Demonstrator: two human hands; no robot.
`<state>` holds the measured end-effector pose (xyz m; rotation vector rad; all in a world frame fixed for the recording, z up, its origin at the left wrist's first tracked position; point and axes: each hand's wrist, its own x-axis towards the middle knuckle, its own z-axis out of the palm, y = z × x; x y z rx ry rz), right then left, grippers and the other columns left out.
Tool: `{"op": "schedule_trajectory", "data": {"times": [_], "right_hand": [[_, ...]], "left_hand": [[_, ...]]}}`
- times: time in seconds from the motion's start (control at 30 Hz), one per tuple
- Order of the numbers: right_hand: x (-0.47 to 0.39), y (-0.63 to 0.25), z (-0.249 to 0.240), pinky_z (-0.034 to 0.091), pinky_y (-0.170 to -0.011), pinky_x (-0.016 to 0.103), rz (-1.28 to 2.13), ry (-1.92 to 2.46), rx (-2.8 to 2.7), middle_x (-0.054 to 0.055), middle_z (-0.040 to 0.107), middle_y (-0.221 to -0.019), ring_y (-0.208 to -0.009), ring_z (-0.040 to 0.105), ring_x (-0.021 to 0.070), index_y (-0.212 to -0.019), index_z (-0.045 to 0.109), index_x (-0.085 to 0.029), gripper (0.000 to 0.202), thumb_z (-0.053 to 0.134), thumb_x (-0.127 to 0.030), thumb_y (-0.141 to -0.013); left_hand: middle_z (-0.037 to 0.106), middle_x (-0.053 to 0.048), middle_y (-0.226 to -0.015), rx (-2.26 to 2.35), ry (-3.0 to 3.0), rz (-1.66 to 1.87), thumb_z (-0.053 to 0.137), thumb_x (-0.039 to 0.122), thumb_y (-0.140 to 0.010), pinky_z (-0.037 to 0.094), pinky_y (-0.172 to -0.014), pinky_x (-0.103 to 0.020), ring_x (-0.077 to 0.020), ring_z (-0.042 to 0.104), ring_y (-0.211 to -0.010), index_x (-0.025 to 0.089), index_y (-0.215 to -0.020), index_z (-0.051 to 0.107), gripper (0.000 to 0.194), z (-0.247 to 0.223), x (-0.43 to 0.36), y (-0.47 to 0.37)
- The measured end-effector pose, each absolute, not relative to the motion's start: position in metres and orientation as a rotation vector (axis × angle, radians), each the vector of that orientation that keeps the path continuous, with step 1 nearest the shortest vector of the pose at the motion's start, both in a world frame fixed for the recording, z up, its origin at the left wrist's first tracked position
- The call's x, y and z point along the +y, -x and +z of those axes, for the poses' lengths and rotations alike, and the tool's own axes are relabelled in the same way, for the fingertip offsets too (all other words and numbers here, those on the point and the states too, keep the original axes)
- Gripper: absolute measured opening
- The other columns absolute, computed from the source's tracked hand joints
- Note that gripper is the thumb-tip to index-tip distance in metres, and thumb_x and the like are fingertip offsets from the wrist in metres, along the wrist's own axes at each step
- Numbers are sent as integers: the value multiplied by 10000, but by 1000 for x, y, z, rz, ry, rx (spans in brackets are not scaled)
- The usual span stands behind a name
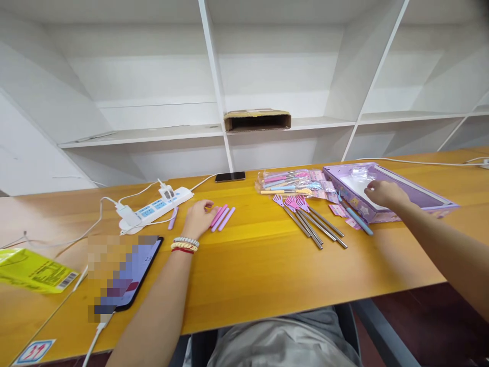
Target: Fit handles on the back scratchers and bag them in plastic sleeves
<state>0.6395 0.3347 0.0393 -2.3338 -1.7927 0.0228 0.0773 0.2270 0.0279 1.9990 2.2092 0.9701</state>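
My left hand (197, 219) rests on the table, fingers loosely bent and apart, right against a small row of pink and purple tube-shaped handles (220, 218). Another purple handle (173, 218) lies to its left by the power strip. Over the open lilac box (416, 196), my right hand (385, 194) has its fingers curled together beside some clear plastic (361, 176); what they hold, if anything, is hidden. Between the hands lie several back scratchers without grips (313, 224), with pink and purple claw heads on metal rods. A blue-handled one (357, 219) leans along the box.
Bagged back scratchers (292, 183) lie at the back, near pink cards (338, 210). A black phone (229, 177) sits by the shelf. To the left are a power strip (156, 209) with cables, a tablet (141, 275) and a yellow carton (36, 270). A cardboard box (257, 113) stands on the shelf.
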Motion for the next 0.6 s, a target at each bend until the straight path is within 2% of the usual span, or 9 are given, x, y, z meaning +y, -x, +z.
{"op": "schedule_trajectory", "data": {"times": [0.13, 0.3, 0.43, 0.6], "right_hand": [[345, -640, 27, 342, -615, 345, 106, 2386, -1745, 265, 607, -985, -859, 579, 288, -977, 662, -81, 349, 493, -248, -722], [348, -644, 20, 360, -590, 320, 143, 2450, -1683, 255, 623, -877, -801, 589, 296, -923, 660, -61, 345, 551, -278, -679], [338, -641, 25, 358, -604, 319, 115, 2428, -1658, 254, 619, -915, -826, 579, 294, -937, 651, -65, 361, 557, -299, -678], [323, -608, 44, 349, -680, 334, -46, 2264, -1643, 234, 593, -1050, -940, 542, 286, -1069, 595, -79, 396, 470, -276, -749]], "left_hand": [[606, -95, -1009, 2204, -2246, 811, 453, 478, -789, 404, -894, -344, -241, 542, -988, 175, -935, 607, 370, 19, 222, -90], [559, -96, -1068, 2175, -2459, 669, 464, 448, -789, 404, -883, -382, -251, 519, -991, 183, -902, 597, 318, 8, 223, -103], [544, -100, -1079, 2171, -2491, 599, 495, 418, -771, 392, -902, -401, -262, 506, -1014, 183, -858, 592, 269, 3, 226, -105], [539, -103, -1081, 2150, -2482, 573, 501, 388, -771, 388, -909, -402, -256, 504, -1021, 182, -815, 589, 228, -2, 227, -104]]}}
